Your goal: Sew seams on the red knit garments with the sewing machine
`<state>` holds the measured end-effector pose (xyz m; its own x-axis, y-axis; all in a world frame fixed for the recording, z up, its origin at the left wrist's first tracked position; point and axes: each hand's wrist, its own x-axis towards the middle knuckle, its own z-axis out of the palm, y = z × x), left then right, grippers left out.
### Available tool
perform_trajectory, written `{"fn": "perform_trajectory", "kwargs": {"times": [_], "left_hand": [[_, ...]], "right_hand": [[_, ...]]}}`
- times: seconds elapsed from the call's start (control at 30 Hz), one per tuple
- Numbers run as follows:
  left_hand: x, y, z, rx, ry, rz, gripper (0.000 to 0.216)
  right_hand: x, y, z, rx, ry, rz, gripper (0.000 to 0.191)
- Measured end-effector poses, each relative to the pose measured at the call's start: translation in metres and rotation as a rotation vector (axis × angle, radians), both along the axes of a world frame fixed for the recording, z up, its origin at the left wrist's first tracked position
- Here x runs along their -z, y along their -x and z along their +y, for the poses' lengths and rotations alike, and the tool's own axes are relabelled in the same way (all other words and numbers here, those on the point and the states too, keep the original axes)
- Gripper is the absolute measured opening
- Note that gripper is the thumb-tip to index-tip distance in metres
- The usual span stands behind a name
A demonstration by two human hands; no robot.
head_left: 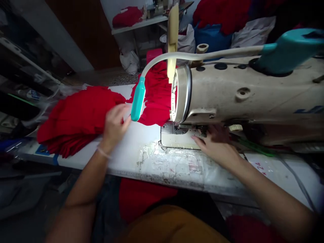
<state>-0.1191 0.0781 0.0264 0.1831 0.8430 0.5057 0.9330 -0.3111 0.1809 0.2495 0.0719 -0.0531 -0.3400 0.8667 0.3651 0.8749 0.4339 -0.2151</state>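
You are sitting in a garment sewing workshop. In front of you stands a cream-coloured metal industrial sewing machine point(248, 94), set into a worn white tabletop point(136, 145). A teal flexible-neck work lamp point(138, 99) is bent over its needle end. To the left of the machine lies a thick stack of red cut fabric pieces point(73, 118). Behind the machine, a heap of red cloth point(222, 15) sits among stuffed white sacks point(187, 42), and a white wall shelf point(141, 24) carries another red bundle.
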Motion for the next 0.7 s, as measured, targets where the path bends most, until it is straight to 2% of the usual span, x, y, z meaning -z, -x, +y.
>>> {"fn": "perform_trajectory", "kwargs": {"times": [0.07,0.1,0.13,0.23,0.33,0.43,0.5,0.57,0.63,0.67,0.7], "left_hand": [[-0.012,0.041,-0.030,-0.368,-0.172,0.053,0.068],[-0.016,0.060,-0.040,-0.478,-0.153,0.062,0.076],[-0.020,0.077,-0.047,-0.542,-0.152,0.047,0.074],[-0.032,0.109,-0.056,-0.547,-0.097,-0.109,0.047],[-0.049,0.107,-0.060,-0.511,-0.047,-0.363,0.035],[-0.060,0.069,-0.062,-0.359,0.127,-0.539,0.030],[-0.055,0.028,-0.060,-0.161,0.408,-0.521,0.029],[-0.037,-0.015,-0.055,0.121,0.673,-0.488,0.033],[-0.012,-0.052,-0.049,0.427,0.971,-0.483,0.031],[0.001,-0.066,-0.045,0.531,1.060,-0.471,0.032],[0.013,-0.075,-0.042,0.584,1.079,-0.437,0.032]], "right_hand": [[-0.003,-0.004,-0.028,-0.018,-0.045,-0.016,0.052],[-0.004,-0.007,-0.041,-0.030,-0.067,-0.019,0.050],[-0.005,-0.009,-0.052,-0.043,-0.082,-0.015,0.046],[-0.005,-0.014,-0.074,-0.098,-0.062,0.047,0.036],[-0.006,-0.013,-0.085,-0.141,-0.032,0.138,0.027],[-0.015,0.002,-0.098,-0.177,-0.047,0.239,0.021],[-0.025,0.021,-0.109,-0.248,-0.063,0.320,0.027],[-0.033,0.043,-0.116,-0.366,-0.074,0.360,0.037],[-0.034,0.064,-0.118,-0.471,-0.092,0.323,0.041],[-0.031,0.072,-0.117,-0.497,-0.103,0.278,0.039],[-0.027,0.078,-0.115,-0.503,-0.116,0.227,0.037]]}}
